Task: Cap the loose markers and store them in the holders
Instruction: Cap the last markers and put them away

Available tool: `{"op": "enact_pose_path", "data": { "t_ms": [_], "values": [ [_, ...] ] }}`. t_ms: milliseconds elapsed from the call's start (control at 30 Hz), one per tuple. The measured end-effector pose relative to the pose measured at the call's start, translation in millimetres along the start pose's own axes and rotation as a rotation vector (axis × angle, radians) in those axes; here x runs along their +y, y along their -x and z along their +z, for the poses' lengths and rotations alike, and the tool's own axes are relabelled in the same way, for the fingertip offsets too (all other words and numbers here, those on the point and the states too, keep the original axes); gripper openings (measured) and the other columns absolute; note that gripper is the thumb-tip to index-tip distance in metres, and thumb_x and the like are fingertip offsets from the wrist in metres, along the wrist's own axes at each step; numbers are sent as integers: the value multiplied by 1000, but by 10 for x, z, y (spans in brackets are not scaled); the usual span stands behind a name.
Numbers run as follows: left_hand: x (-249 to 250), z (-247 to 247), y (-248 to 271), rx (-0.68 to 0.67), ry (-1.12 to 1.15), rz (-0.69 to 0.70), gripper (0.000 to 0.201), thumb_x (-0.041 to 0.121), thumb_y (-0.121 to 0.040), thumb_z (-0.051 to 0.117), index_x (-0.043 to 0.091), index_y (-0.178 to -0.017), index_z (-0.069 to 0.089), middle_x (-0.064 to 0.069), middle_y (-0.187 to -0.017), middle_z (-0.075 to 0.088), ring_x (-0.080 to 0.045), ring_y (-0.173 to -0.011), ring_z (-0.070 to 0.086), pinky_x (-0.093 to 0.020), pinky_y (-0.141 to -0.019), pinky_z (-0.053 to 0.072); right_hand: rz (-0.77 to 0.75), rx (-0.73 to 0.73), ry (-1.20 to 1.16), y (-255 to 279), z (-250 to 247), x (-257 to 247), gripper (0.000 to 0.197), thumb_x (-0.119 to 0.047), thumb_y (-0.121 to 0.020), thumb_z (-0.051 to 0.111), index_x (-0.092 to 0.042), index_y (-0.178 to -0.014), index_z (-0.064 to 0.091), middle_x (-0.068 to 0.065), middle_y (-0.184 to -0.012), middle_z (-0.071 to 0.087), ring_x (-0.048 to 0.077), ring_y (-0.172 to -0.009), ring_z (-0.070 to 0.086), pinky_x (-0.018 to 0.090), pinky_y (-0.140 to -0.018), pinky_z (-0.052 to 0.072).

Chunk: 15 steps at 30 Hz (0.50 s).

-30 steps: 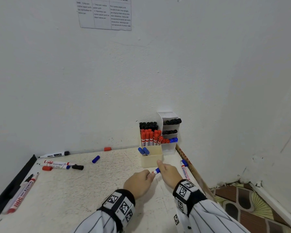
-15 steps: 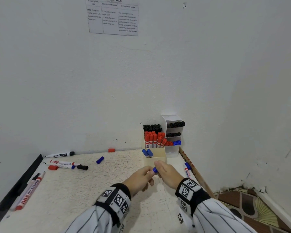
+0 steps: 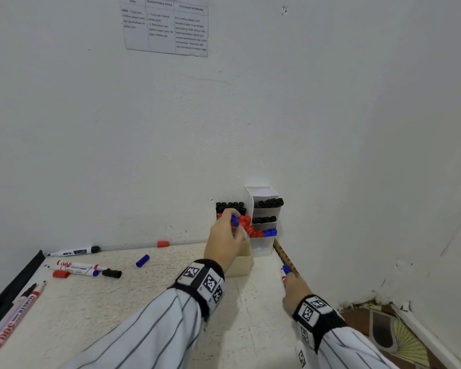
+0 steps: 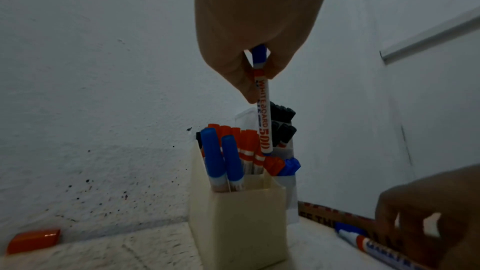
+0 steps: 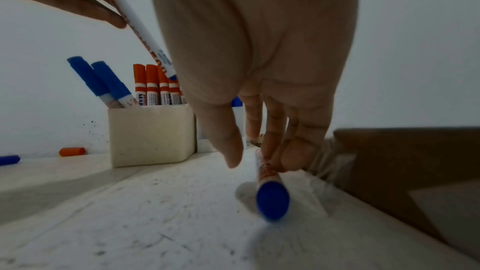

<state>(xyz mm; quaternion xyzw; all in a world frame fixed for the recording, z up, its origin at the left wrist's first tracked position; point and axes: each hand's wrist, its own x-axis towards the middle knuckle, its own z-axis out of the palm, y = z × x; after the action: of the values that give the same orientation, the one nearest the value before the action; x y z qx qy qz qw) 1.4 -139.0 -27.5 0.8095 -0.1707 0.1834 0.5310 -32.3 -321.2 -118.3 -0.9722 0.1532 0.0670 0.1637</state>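
Note:
My left hand (image 3: 225, 235) pinches a capped blue marker (image 3: 234, 221) by its cap end and holds it upright, barrel down, just above the cream holder (image 3: 241, 263). In the left wrist view the marker (image 4: 263, 114) hangs over the red and blue markers standing in that holder (image 4: 239, 223). A white tiered holder (image 3: 262, 194) behind it carries black, red and blue markers. My right hand (image 3: 294, 288) reaches down to a second blue marker (image 3: 284, 274) lying near the table's right edge. Its fingertips (image 5: 283, 159) touch the barrel (image 5: 271, 196), and the thumb stays apart.
Loose on the table: a red cap (image 3: 163, 244), a blue cap (image 3: 142, 261), an uncapped black marker (image 3: 75, 252), two markers with a red cap (image 3: 61, 274) and a black cap (image 3: 111, 273), and more markers (image 3: 14, 320) at far left. A printed strip (image 3: 282, 253) lines the right edge.
Both hands were together capping the blue marker. Now the left hand has carried it up over the cream holder, and the right hand has dropped to the marker at the right edge.

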Motion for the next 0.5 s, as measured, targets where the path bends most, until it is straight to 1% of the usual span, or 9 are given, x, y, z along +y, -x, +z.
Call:
{"op": "enact_pose_path", "data": {
  "t_ms": [67, 100, 167, 200, 233, 300, 400, 433, 500],
  "values": [
    [-50, 29, -46, -72, -83, 17, 21, 1, -91, 46, 20, -99, 45, 6, -75, 55, -7, -68, 54, -13, -65, 45, 33, 9, 6, -26, 7, -12, 58, -11, -90, 49, -8, -141, 23, 12, -142, 35, 24, -126, 43, 27, -104, 39],
    [-93, 44, -67, -112, -162, 29, 19, 0, -90, 45, 17, -97, 46, 4, -76, 52, -10, -69, 52, -16, -65, 44, 48, 8, -5, -39, 10, -7, 55, -11, -89, 50, -8, -139, 26, 12, -140, 38, 23, -123, 46, 26, -101, 41],
    [-190, 66, -89, -174, -347, 55, 20, -2, -88, 45, 12, -101, 51, -3, -88, 53, -19, -81, 52, -28, -73, 47, 80, -2, -33, -61, 6, -4, 50, -11, -90, 50, -7, -136, 30, 10, -137, 41, 21, -121, 48, 24, -98, 43],
    [-240, 75, -91, -197, -416, 59, 23, -2, -87, 45, 11, -105, 53, -5, -95, 53, -20, -86, 51, -32, -76, 48, 97, -10, -47, -67, 1, -3, 48, -11, -90, 50, -7, -134, 32, 9, -136, 42, 21, -120, 49, 24, -98, 44],
    [-275, 88, -97, -209, -460, 59, 25, -2, -88, 46, 11, -108, 54, -5, -100, 51, -20, -88, 50, -33, -78, 48, 112, -17, -63, -77, -1, 1, 46, -10, -89, 50, -6, -132, 34, 9, -136, 43, 20, -119, 50, 24, -97, 45],
    [-347, 106, -102, -220, -551, 85, 24, 3, -90, 47, 12, -111, 56, -5, -107, 49, -18, -92, 47, -29, -79, 46, 128, -28, -78, -91, 12, -2, 43, -10, -88, 51, -7, -128, 38, 8, -133, 44, 20, -117, 51, 24, -96, 46],
    [-407, 130, -95, -240, -831, 119, 29, 11, -93, 44, 20, -118, 54, 0, -116, 50, -19, -107, 46, -30, -87, 34, 154, -31, -116, -88, 8, -14, 41, -11, -86, 53, -8, -125, 41, 7, -127, 49, 19, -111, 54, 24, -93, 47],
    [-418, 136, -93, -249, -894, 105, 30, 11, -93, 43, 22, -119, 53, 2, -118, 51, -19, -111, 45, -32, -89, 31, 166, -32, -148, -88, 2, -13, 41, -11, -86, 53, -8, -125, 41, 6, -122, 50, 19, -107, 55, 23, -90, 48],
    [-444, 152, -86, -250, -950, 74, 29, 13, -93, 42, 26, -117, 52, 5, -118, 54, -19, -113, 45, -35, -92, 28, 187, -30, -238, -73, -12, -6, 40, -10, -85, 51, -7, -124, 41, 3, -108, 50, 18, -94, 54, 22, -78, 47]
  ]
}}
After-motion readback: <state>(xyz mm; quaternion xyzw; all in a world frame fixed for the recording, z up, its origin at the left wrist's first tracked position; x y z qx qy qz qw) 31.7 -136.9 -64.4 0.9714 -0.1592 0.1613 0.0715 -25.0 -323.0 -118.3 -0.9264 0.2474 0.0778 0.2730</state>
